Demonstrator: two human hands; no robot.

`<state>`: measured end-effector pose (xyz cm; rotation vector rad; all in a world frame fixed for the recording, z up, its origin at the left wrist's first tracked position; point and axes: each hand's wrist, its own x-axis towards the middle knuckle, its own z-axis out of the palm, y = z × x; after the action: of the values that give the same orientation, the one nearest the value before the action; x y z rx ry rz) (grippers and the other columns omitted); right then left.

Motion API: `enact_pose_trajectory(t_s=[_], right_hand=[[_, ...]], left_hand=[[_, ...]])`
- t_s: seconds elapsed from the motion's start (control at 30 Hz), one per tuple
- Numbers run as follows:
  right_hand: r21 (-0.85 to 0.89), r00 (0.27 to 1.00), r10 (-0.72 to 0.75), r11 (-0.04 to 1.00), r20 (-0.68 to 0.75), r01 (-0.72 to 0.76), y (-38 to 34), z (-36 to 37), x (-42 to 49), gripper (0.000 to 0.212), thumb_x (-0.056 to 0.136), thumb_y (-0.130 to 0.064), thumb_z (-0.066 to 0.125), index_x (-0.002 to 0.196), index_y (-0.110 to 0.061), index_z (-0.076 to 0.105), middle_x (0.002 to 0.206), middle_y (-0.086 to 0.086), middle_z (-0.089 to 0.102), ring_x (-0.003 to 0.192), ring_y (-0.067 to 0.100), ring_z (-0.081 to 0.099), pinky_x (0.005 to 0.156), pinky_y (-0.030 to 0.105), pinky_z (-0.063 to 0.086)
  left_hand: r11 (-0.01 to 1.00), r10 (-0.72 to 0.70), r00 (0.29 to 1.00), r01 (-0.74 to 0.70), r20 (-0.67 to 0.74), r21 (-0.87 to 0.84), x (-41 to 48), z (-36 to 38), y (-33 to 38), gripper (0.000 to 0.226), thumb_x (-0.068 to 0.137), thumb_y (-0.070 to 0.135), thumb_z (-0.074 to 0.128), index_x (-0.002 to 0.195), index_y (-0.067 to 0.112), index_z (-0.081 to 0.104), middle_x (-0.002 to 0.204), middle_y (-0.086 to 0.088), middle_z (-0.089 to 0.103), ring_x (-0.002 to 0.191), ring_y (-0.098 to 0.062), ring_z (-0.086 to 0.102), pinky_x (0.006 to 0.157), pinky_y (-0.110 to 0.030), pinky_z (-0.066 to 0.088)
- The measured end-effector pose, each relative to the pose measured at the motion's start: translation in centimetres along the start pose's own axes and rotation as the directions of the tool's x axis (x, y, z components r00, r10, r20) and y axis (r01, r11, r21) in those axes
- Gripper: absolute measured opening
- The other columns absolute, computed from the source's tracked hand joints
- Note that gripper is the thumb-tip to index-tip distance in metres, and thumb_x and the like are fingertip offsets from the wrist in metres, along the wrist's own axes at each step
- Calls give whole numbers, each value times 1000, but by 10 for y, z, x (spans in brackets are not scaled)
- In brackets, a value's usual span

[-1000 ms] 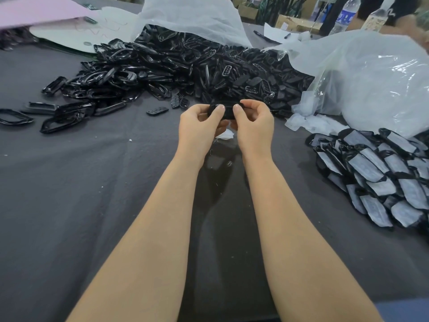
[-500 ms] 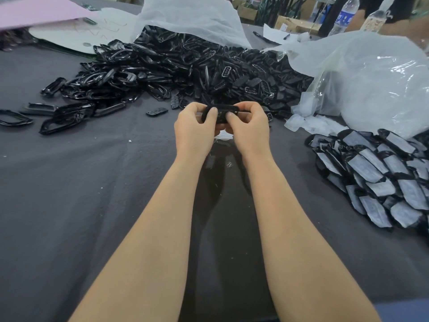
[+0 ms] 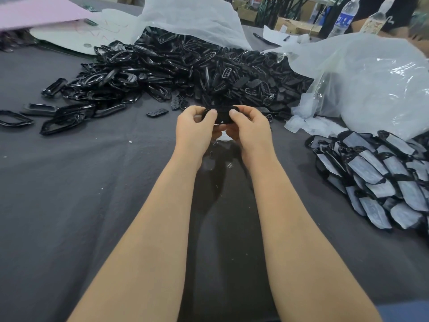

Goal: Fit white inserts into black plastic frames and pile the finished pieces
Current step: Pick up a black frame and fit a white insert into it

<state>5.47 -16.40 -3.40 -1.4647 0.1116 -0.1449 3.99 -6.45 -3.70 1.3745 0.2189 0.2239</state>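
Above the cloth — both hands (image 3: 222, 129) grip one frame (image 3: 222, 115).

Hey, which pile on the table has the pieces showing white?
The pile at the right edge: its pieces show white faces, while the far heap is black.

Grey table (image 3: 69, 205) bears frame heap (image 3: 185, 73), finished pile (image 3: 383, 180).

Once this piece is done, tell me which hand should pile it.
Right hand: both hold the black frame, but the finished pile lies on its side; the left hand would probably cross over.
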Motion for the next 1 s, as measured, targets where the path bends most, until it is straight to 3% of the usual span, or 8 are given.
enact_pose_trajectory(t_s=[0.5,0.67,0.87,1.0], right_hand=[[70,997,64,995,40,-67,-4,0,-3,14,92,-7,54,85,-15,63,77,2,62,57,7,60,58,21,50],[88,998,65,994,24,-67,-5,0,-3,16,92,-6,53,84,-16,63,73,1,60,54,7,60,56,19,50],[-149,996,-83,986,-40,76,1,0,0,12,91,-7,56,88,-18,61,89,8,66,77,22,65,62,21,53],[-297,983,-179,941,-32,161,4,2,-1,8,91,-10,58,94,-15,62,91,10,69,81,25,69,78,36,58]], left_hand=[[1000,-11,1000,11,-7,-28,-3,1,4,10,95,9,53,87,14,57,75,2,62,56,-2,65,56,-17,53],[996,-42,999,43,21,-73,-1,0,2,11,98,19,56,91,12,60,81,1,63,63,-5,67,63,-21,55],[996,49,999,-48,-4,78,0,1,-2,9,98,14,55,91,10,60,83,-3,67,64,-6,70,63,-20,57],[977,126,992,-119,-29,178,-1,-1,-3,10,97,13,54,88,14,57,84,-5,68,62,-6,70,64,-21,57]])
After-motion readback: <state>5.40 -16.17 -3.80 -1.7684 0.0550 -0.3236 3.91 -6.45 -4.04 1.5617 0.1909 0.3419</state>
